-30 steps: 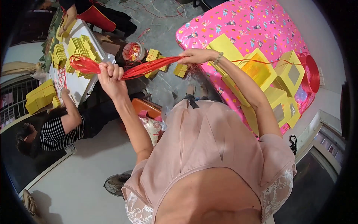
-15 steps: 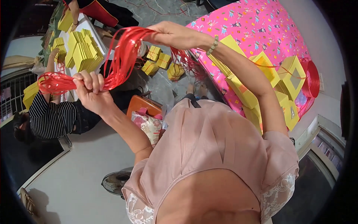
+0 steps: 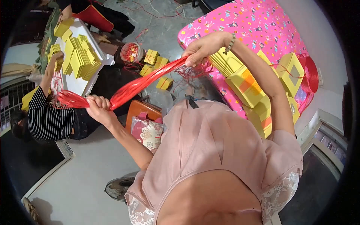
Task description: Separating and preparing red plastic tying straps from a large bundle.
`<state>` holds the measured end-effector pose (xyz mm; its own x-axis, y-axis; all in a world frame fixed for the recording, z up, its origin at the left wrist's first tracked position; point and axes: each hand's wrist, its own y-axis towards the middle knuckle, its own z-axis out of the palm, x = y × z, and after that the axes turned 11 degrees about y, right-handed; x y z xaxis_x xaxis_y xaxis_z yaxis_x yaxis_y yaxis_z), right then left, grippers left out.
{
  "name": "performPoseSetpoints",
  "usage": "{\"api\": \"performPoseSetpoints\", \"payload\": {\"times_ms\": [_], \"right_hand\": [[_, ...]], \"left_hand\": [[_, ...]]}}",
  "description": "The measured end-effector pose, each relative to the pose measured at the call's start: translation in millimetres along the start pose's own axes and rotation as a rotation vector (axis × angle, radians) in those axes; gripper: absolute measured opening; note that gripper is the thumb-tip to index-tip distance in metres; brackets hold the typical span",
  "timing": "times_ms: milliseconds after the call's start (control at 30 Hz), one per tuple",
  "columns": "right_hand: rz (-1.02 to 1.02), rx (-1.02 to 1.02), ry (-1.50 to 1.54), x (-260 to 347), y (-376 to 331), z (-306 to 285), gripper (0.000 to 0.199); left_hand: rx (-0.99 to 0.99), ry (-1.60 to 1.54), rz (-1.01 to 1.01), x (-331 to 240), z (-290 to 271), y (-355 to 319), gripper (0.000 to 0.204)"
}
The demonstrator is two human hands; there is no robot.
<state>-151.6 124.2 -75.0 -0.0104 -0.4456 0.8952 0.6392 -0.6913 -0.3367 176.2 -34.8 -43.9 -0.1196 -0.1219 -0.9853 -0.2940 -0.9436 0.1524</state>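
Observation:
A thick bundle of shiny red plastic ribbon stretches between my two hands, nearly straight and slanting up to the right. My left hand is closed in a fist around it, and a looped end hangs out on the far left side. My right hand, with a bead bracelet at the wrist, pinches the other part between thumb and fingers. Looser red strands trail below the right hand beside the pink-covered table. Close under the ribbon, several small yellow boxes tied with red ribbon lie on the floor.
Yellow boxes and a red ribbon roll stand on the pink table. At left, a person in a striped top handles stacked yellow cartons on a white table. A round container of red scraps, brown stool and fan are nearby.
The ribbon bundle has gone from a slack arch to nearly taut. My right hand has moved right and slightly down; my left hand has shifted a little right and down.

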Motion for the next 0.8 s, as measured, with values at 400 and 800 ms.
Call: {"api": "performPoseSetpoints", "payload": {"times_ms": [400, 800], "right_hand": [[0.081, -0.103, -0.28, -25.3, 13.8, 3.0, 0.039], [-0.051, 0.112, -0.27, -43.0, 65.3, 32.8, 0.026]], "left_hand": [[0.191, 1.446, 0.096, 195.5, -49.8, -72.4, 0.026], [0.478, 0.814, 0.274, 87.9, 107.8, -106.4, 0.022]]}}
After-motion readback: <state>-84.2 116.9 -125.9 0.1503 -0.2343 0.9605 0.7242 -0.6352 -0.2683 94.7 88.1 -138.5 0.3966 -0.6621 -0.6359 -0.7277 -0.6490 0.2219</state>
